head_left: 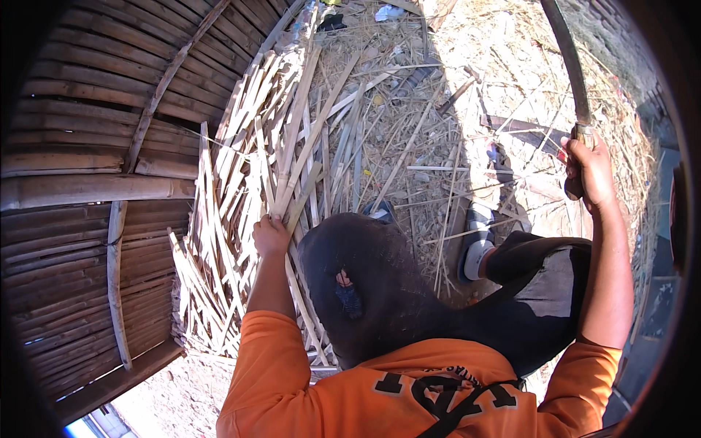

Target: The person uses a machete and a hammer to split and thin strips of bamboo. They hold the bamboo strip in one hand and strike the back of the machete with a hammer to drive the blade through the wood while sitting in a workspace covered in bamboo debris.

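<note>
My right hand [594, 171], out to the right, is closed round the wooden handle of a machete [569, 62]. Its long, dark, slightly curved blade points up and away from me. On the left, my left hand [271, 236] pinches the near end of a split bamboo strip [298, 128], with the thumb on top. That strip slants away over a big heap of pale bamboo strips [237, 219]. Part of the left hand's grip is hidden by its own back. The blade is well apart from the strips.
A bamboo slat wall [87, 139] borders the heap on the left. My bent knee [358, 285] in dark trousers is between my hands. My sandalled foot [476, 248] rests on ground strewn with straw and splinters [401, 139]. A dark flat piece of wood [529, 133] lies near the machete handle.
</note>
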Available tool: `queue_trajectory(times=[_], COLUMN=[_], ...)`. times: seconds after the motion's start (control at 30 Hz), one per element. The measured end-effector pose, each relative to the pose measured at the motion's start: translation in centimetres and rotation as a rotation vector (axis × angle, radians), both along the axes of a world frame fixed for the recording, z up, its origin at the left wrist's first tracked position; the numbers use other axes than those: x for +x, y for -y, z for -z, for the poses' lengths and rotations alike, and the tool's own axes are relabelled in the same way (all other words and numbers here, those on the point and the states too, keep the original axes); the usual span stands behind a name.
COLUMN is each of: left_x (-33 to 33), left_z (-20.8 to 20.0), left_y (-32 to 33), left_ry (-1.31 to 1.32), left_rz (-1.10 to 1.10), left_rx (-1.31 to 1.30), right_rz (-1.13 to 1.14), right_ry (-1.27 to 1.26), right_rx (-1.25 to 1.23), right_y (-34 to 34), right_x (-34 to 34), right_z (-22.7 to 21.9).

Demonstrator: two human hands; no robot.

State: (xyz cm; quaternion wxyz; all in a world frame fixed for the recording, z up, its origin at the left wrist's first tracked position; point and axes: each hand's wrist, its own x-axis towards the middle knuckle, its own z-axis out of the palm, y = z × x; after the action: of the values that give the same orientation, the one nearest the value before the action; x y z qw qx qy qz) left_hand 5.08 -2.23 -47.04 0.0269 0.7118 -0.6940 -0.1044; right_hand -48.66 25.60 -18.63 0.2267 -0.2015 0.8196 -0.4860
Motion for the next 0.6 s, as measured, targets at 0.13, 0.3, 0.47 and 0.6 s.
queue_trajectory(times=[0.13, 0.3, 0.47, 0.6], left_x=[0.8, -0.2, -2.0, -0.9], left_z=[0.7, 1.1, -0.4, 3.0], left_y=[1.2, -1.1, -1.1, -1.2], left_ry=[-0.042, 0.011, -0.201, -0.105], left_rz=[0.003, 0.153, -0.009, 0.110], left_rx=[0.150, 0.014, 0.177, -0.027], right_rz=[-0.010, -0.076, -0.128, -0.158], right_ry=[0.005, -0.035, -0.114, -0.103], right_rx=[0.018, 0.036, 0.055, 0.111], right_y=[0.9, 1.5, 0.6, 1.1], right_x=[0.9, 1.8, 1.7, 1.7], right_z=[-0.4, -0.8, -0.5, -0.5])
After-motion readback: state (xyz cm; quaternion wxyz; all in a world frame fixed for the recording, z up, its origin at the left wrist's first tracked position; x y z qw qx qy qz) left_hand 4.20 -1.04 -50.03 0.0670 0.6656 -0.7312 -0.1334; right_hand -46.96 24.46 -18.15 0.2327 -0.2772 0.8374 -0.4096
